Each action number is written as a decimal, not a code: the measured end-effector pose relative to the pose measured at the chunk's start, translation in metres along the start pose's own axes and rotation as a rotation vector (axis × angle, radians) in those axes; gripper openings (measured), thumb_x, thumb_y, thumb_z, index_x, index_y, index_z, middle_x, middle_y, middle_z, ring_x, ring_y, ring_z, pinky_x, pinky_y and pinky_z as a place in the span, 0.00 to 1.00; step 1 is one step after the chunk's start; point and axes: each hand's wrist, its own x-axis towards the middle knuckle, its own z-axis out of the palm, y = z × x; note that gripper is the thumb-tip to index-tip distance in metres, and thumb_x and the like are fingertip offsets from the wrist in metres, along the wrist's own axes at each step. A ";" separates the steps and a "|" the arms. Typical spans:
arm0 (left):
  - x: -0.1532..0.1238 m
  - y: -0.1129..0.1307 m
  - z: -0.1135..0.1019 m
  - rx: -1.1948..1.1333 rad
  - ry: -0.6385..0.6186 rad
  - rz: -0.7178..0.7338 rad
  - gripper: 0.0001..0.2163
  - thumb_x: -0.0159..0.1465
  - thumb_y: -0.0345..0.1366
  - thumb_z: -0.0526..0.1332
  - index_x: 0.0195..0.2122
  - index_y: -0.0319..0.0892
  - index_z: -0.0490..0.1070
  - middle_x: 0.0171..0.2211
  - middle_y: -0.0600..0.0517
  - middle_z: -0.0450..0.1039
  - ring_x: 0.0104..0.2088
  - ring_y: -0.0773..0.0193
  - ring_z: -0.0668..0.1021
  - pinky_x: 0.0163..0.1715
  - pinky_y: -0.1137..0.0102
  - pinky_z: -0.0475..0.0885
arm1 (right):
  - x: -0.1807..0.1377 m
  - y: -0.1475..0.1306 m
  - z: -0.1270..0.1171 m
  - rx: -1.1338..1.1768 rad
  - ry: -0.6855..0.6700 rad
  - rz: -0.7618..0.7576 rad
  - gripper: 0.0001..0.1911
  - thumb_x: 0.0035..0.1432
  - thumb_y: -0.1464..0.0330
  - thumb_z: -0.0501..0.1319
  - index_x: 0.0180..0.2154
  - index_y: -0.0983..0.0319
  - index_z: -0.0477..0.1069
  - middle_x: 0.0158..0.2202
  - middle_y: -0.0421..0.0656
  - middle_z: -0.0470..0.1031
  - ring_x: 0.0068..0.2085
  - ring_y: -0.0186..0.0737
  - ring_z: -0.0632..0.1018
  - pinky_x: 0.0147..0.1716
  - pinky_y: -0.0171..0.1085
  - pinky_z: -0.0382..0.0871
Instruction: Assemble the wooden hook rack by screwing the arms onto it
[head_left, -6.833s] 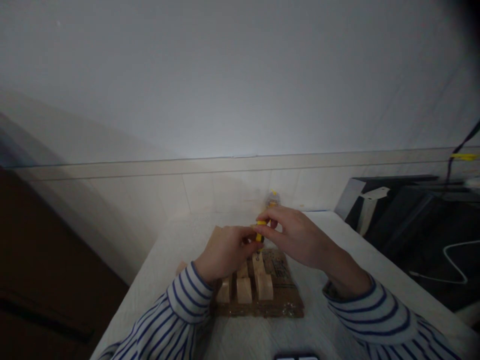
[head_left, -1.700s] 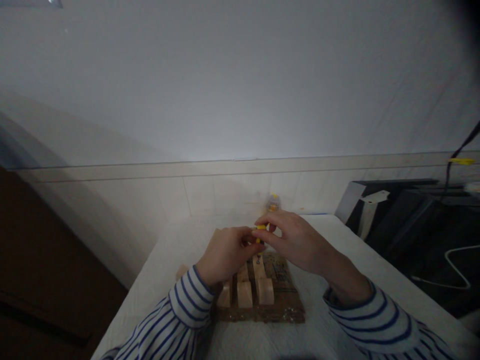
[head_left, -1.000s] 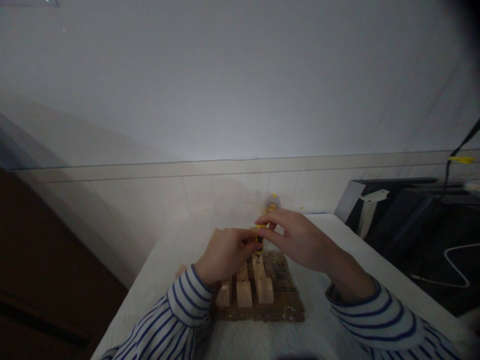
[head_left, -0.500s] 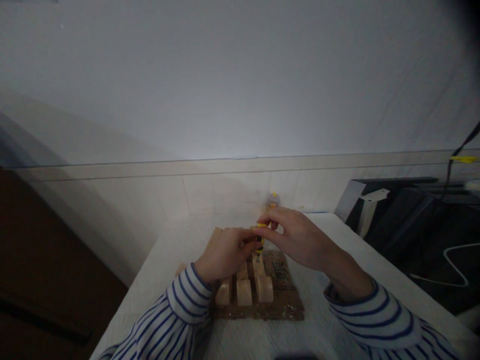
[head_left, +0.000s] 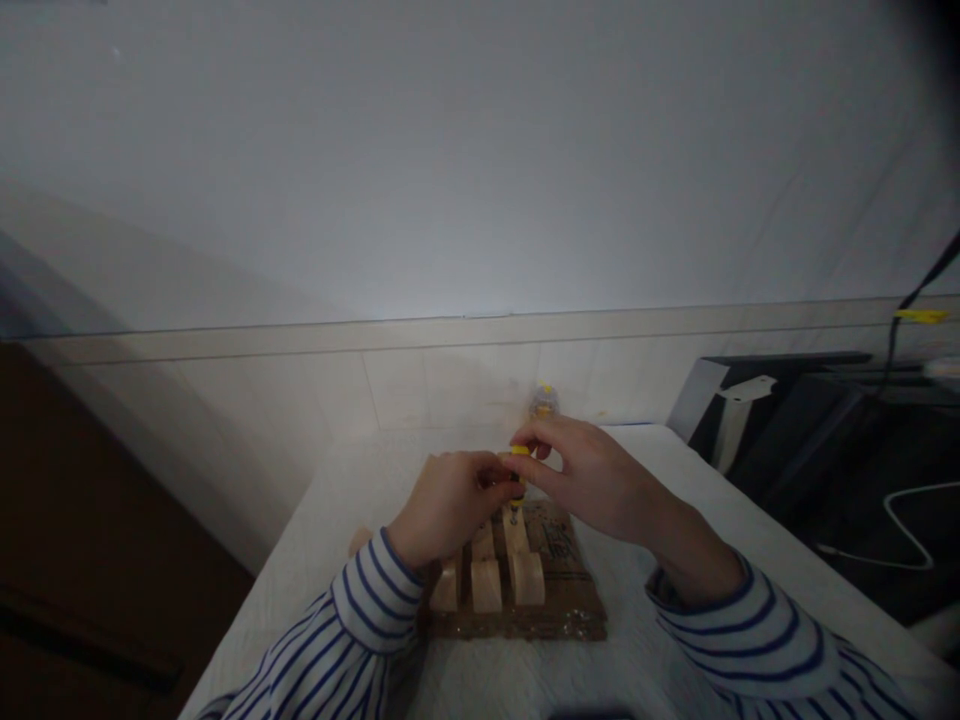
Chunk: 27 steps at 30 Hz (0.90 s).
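A short yellow-and-black screwdriver [head_left: 519, 480] stands upright over a wooden piece [head_left: 517, 535], where a small dark screw-like spot shows under its lower end. With thumb and fingers, my right hand [head_left: 592, 468] pinches the yellow top of the handle. My left hand [head_left: 454, 500] is closed around the handle lower down, its fingertips partly hidden. The wooden piece ends in a curved block [head_left: 529, 580]. Beside it on the brown cardboard [head_left: 574, 590] lie a middle block [head_left: 487, 587] and a left block [head_left: 445, 588], partly under my left hand.
A clear container with a yellow top [head_left: 544, 400] stands at the table's back by the wall. Another wooden piece [head_left: 360, 540] lies left of my wrist on the white tabletop [head_left: 300, 590]. Dark panels [head_left: 810, 430] and a white cable [head_left: 889, 500] are off the right edge.
Both hands keep their hold on the screwdriver; the right fingers have shifted very slightly at its top. The whole view has moved a little, and the blocks lie as before.
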 end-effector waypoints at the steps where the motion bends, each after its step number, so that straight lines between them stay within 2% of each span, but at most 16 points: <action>1: 0.000 0.000 0.000 0.005 -0.001 -0.002 0.11 0.62 0.41 0.59 0.37 0.43 0.79 0.31 0.52 0.79 0.30 0.62 0.75 0.29 0.73 0.65 | -0.001 0.000 0.001 0.011 0.014 0.002 0.10 0.60 0.64 0.60 0.40 0.63 0.74 0.36 0.45 0.79 0.39 0.43 0.78 0.39 0.42 0.70; 4: 0.000 0.002 -0.002 0.030 -0.005 -0.016 0.12 0.62 0.42 0.58 0.35 0.41 0.78 0.29 0.52 0.78 0.28 0.63 0.74 0.27 0.73 0.64 | -0.003 -0.001 0.001 0.057 0.051 -0.028 0.14 0.60 0.66 0.59 0.47 0.63 0.72 0.45 0.48 0.78 0.46 0.45 0.77 0.46 0.44 0.70; 6: 0.000 0.003 -0.003 0.038 -0.012 -0.014 0.12 0.62 0.41 0.58 0.34 0.41 0.78 0.28 0.52 0.78 0.27 0.64 0.74 0.27 0.73 0.64 | -0.004 0.000 0.001 0.078 0.048 -0.066 0.14 0.61 0.68 0.57 0.48 0.63 0.72 0.47 0.47 0.78 0.48 0.44 0.77 0.48 0.44 0.70; 11: 0.000 0.004 -0.004 0.062 -0.026 -0.009 0.11 0.63 0.40 0.58 0.33 0.41 0.78 0.26 0.52 0.77 0.26 0.64 0.73 0.27 0.74 0.64 | -0.003 0.002 0.000 0.081 0.018 -0.110 0.12 0.62 0.71 0.55 0.44 0.64 0.75 0.42 0.46 0.80 0.44 0.42 0.78 0.46 0.43 0.70; 17: 0.000 0.005 -0.004 0.076 -0.043 0.009 0.14 0.65 0.41 0.55 0.36 0.41 0.78 0.30 0.51 0.79 0.30 0.63 0.75 0.30 0.73 0.66 | -0.001 0.001 0.000 0.053 0.024 -0.096 0.11 0.61 0.72 0.57 0.41 0.62 0.76 0.39 0.45 0.81 0.41 0.42 0.79 0.42 0.41 0.71; 27: 0.000 0.004 -0.004 0.087 -0.070 0.037 0.13 0.65 0.39 0.55 0.39 0.42 0.78 0.32 0.50 0.79 0.31 0.61 0.76 0.32 0.71 0.68 | 0.000 0.000 -0.003 0.023 0.006 -0.077 0.07 0.62 0.69 0.58 0.38 0.61 0.75 0.35 0.43 0.80 0.38 0.41 0.78 0.38 0.39 0.69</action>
